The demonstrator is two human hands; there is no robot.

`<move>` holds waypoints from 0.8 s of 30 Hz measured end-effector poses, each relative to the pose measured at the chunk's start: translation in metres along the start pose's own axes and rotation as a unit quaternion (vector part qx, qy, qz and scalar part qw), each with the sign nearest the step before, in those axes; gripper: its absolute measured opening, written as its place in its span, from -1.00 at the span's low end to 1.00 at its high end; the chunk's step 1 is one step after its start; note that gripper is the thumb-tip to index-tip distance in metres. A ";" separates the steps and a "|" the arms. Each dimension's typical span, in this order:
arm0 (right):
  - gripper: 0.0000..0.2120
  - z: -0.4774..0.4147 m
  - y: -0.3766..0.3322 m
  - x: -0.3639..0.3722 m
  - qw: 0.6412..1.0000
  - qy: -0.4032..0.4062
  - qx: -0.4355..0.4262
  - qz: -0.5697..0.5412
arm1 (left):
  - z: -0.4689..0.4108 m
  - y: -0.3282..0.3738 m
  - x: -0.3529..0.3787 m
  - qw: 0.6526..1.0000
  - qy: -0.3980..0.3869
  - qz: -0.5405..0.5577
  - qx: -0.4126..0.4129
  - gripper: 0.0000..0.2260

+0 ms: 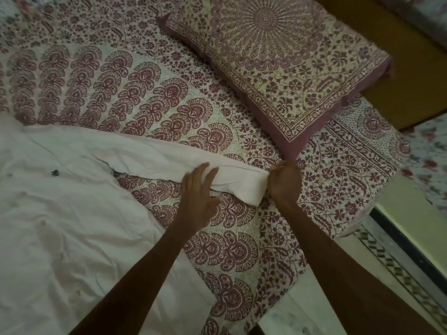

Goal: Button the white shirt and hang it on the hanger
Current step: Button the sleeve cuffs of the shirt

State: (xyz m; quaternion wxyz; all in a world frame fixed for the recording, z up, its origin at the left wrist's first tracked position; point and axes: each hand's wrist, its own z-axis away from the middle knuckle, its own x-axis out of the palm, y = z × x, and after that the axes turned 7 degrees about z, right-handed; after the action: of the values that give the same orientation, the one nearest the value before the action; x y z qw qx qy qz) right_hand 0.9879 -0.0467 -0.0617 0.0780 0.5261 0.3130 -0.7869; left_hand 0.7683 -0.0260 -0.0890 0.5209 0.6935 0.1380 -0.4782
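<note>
The shirt (60,213) lies spread over the left part of the bed (116,88), body wrinkled. One sleeve (150,158) runs out rightward across the printed cover. It is thin, soft cloth, light and limp, so I judge it will slide and bunch rather than hold a shape. The doubled parts (cuff, placket, collar) should be the firmest places to pinch for buttoning, and the shoulders for lifting it.

The left hand (199,192) lies flat on the sleeve near its end, fingers straight and spread, pressing it down. The cuff (244,187) sits just right of it. The right hand (284,182) is curled around the cuff's tip, gripping it. The hands are near each other but apart.

A pillow (278,64) in the same maroon print rests beyond the hands, up and to the right. Right of the bed edge, pale floor (391,238) with a dark patterned border shows. No hanger is in view, and the light is dim.
</note>
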 end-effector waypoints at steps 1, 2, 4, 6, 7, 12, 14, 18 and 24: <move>-0.79 0.001 -0.001 0.001 0.999 0.022 -0.043 0.019 | 0.003 -0.003 -0.001 1.000 0.004 -0.024 0.004 -0.42; -0.77 0.005 -0.003 0.002 0.994 0.035 -0.088 0.050 | 0.005 -0.006 -0.003 0.998 0.010 -0.058 0.000 -0.46; -0.75 0.013 -0.006 0.008 0.976 0.011 -0.170 0.138 | 0.007 -0.013 -0.007 0.993 0.006 -0.120 -0.021 -0.56; -0.71 0.015 -0.009 0.017 0.956 -0.073 -0.206 0.195 | 0.003 -0.021 -0.010 0.989 0.014 -0.148 -0.018 -0.67; -0.71 0.012 -0.011 0.019 0.954 -0.110 -0.200 0.196 | 0.000 -0.023 -0.012 0.988 0.018 -0.156 -0.009 -0.69; -0.83 -0.015 -0.015 0.012 0.963 -0.195 -0.151 0.106 | -0.019 -0.012 -0.018 0.982 -0.007 -0.174 0.077 -0.71; -0.83 -0.025 -0.016 0.009 0.974 -0.139 -0.138 0.110 | -0.021 -0.006 -0.014 0.980 -0.015 -0.166 0.113 -0.73; -0.84 -0.033 -0.017 0.015 0.966 -0.063 -0.154 0.200 | -0.018 0.004 0.001 0.977 -0.050 -0.152 0.138 -0.85; -0.60 -0.006 -0.034 0.016 0.922 0.029 -0.292 0.253 | -0.020 -0.006 -0.013 0.998 0.037 0.035 0.038 -0.82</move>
State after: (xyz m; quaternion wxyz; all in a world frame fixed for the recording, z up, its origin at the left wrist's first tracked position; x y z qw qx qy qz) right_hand 0.9703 -0.0126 -0.0633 0.4157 0.5644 0.3877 -0.5986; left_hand 0.7677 -0.0023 -0.0821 0.5048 0.7345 0.1144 -0.4389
